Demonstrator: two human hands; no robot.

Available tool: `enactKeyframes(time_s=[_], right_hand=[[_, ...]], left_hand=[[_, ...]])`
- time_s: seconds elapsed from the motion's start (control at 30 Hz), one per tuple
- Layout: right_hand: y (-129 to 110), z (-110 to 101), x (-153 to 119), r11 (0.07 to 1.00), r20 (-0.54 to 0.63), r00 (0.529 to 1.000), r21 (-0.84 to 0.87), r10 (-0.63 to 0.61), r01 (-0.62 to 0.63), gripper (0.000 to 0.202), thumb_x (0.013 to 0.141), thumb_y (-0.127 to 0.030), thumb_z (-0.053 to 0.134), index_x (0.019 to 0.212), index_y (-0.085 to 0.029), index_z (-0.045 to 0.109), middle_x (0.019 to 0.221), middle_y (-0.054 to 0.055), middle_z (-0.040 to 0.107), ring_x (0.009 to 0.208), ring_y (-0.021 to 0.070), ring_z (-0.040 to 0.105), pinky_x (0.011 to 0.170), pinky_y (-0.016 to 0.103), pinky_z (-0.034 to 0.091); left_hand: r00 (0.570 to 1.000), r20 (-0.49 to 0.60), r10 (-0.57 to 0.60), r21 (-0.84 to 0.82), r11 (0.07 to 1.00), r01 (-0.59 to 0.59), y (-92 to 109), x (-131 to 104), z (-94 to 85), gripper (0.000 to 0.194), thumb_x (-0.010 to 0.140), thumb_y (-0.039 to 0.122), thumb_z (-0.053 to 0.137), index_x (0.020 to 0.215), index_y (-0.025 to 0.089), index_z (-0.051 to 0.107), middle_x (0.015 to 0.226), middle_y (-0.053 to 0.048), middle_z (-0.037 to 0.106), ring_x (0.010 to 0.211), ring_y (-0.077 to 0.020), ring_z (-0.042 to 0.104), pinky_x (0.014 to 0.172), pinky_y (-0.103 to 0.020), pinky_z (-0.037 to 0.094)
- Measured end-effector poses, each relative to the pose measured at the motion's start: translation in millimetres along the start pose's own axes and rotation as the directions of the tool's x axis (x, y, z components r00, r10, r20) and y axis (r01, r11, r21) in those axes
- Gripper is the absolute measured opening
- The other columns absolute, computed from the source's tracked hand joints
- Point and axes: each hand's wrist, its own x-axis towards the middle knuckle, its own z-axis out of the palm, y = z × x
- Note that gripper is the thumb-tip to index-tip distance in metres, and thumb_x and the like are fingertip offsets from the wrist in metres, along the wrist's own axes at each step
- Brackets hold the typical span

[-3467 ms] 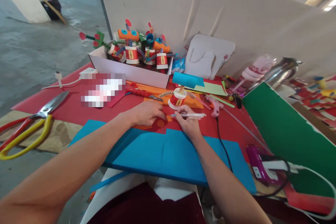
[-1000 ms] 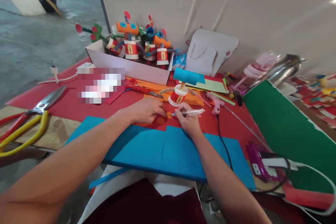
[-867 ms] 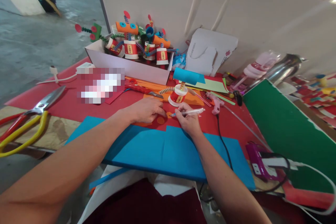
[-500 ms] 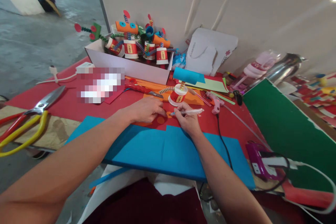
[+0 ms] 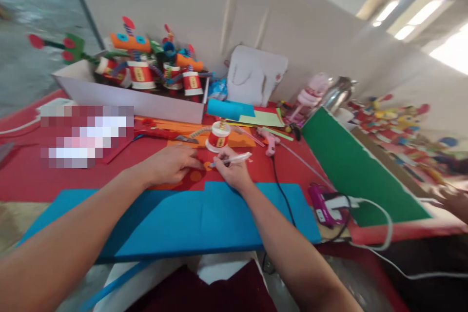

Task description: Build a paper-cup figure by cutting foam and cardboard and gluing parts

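Note:
A pale pen (image 5: 237,158) is pinched in my right hand (image 5: 231,169), its tip on a small orange paper disc (image 5: 208,165). From the left, my left hand (image 5: 173,163) reaches with its index finger to that disc's edge, the other fingers curled under. Another orange disc (image 5: 196,176) lies on the red sheet just below. Right behind my hands stands a red and white paper cup (image 5: 218,137) with a coiled paper arm and a blue roll (image 5: 226,108) above it.
A white box (image 5: 135,100) of cup figures stands at the back left. Red-handled scissors (image 5: 157,131), a pink glue gun (image 5: 269,141), a green panel (image 5: 351,170) and a purple power socket (image 5: 325,204) are around. Another person's hand (image 5: 451,202) shows at the far right.
The view has turned to the right, so things sit further left in it, and another person's hand has come into view. Both my hands keep their places at the disc.

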Motion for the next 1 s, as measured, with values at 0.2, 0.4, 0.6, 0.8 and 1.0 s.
enactKeyframes(time_s=[0.2, 0.4, 0.6, 0.8, 1.0], right_hand=[[2.1, 0.5, -0.6, 0.999, -0.018, 0.999, 0.017, 0.038, -0.038, 0.018, 0.079, -0.032, 0.051, 0.067, -0.022, 0.042, 0.059, -0.006, 0.042, 0.052, 0.0096, 0.041, 0.05, 0.022, 0.031], [-1.9, -0.3, -2.0, 0.997, -0.003, 0.997, 0.014, 0.075, -0.075, 0.018, 0.08, -0.031, 0.053, 0.068, -0.022, 0.042, 0.059, -0.005, 0.044, 0.055, 0.0104, 0.045, 0.05, 0.021, 0.035], [-1.3, 0.4, -1.7, 0.995, -0.011, 0.996, 0.029, 0.092, -0.092, 0.017, 0.079, -0.031, 0.052, 0.069, -0.022, 0.042, 0.059, -0.005, 0.046, 0.055, 0.0111, 0.048, 0.051, 0.021, 0.036], [1.5, 0.8, -1.1, 0.998, -0.013, 0.999, 0.029, 0.049, -0.049, 0.016, 0.078, -0.03, 0.052, 0.069, -0.022, 0.043, 0.059, -0.005, 0.045, 0.055, 0.0105, 0.045, 0.051, 0.021, 0.035], [5.4, -1.6, 2.7, 1.0, -0.034, 0.999, 0.008, -0.012, 0.012, 0.017, 0.078, -0.032, 0.052, 0.067, -0.022, 0.043, 0.057, -0.006, 0.043, 0.051, 0.0103, 0.043, 0.049, 0.022, 0.034]], left_hand=[[0.999, -0.039, 0.034, -0.01, 0.999, -0.035, -5.3, -0.9, 6.4, 0.046, 0.075, 0.005, 0.048, 0.103, 0.031, 0.072, 0.089, -0.004, 0.067, 0.086, -0.0206, 0.061, 0.075, -0.029, 0.047], [0.999, -0.027, 0.037, -0.019, 0.999, -0.038, -2.4, -0.8, 2.1, 0.046, 0.075, 0.004, 0.044, 0.101, 0.029, 0.073, 0.092, -0.005, 0.069, 0.086, -0.0205, 0.062, 0.076, -0.031, 0.05], [0.999, -0.006, 0.039, -0.015, 0.999, -0.039, -4.4, -1.8, 3.0, 0.048, 0.073, 0.003, 0.044, 0.1, 0.031, 0.073, 0.092, -0.004, 0.069, 0.084, -0.0198, 0.062, 0.076, -0.031, 0.051], [1.0, -0.005, 0.027, -0.026, 0.999, -0.027, -4.8, -1.5, 4.0, 0.047, 0.074, 0.003, 0.045, 0.101, 0.029, 0.073, 0.095, -0.005, 0.069, 0.087, -0.0209, 0.061, 0.078, -0.033, 0.049], [0.999, 0.039, -0.003, -0.03, 1.0, 0.004, 2.9, 1.1, -5.7, 0.042, 0.077, 0.006, 0.047, 0.103, 0.028, 0.072, 0.093, -0.005, 0.068, 0.089, -0.0197, 0.061, 0.082, -0.03, 0.047]])
